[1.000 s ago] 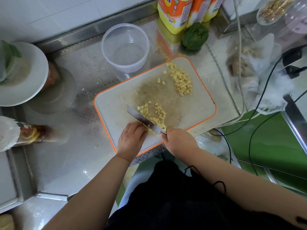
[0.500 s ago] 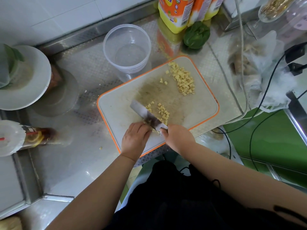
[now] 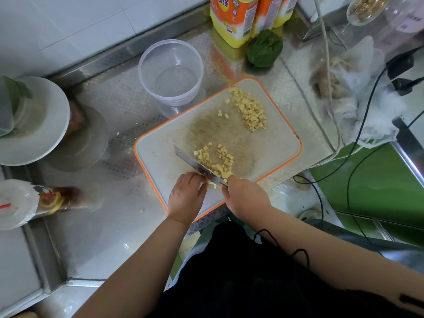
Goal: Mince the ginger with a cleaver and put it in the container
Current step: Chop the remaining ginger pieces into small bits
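Note:
A white cutting board with an orange rim [image 3: 277,145] lies on the steel counter. One pile of diced ginger [image 3: 250,111] sits at its far right. A second pile of ginger bits [image 3: 218,159] lies just beyond the cleaver blade [image 3: 195,165], which stands edge-down on the board. My right hand [image 3: 245,196] grips the cleaver's handle, hidden inside the fist. My left hand [image 3: 187,197] has curled fingers against the near side of the blade, over a ginger piece that is mostly hidden. An empty clear plastic container [image 3: 171,72] stands behind the board.
Yellow-orange bottles [image 3: 231,19] and a green pepper [image 3: 263,49] stand at the back. A plastic bag of ginger roots [image 3: 344,81] and black cables [image 3: 358,134] lie to the right. A white plate [image 3: 46,125] and a lidded drink cup [image 3: 27,203] are on the left.
The cleaver rose and tilted, then came down again on the board close to my left fingers. More small ginger bits lie beyond the blade.

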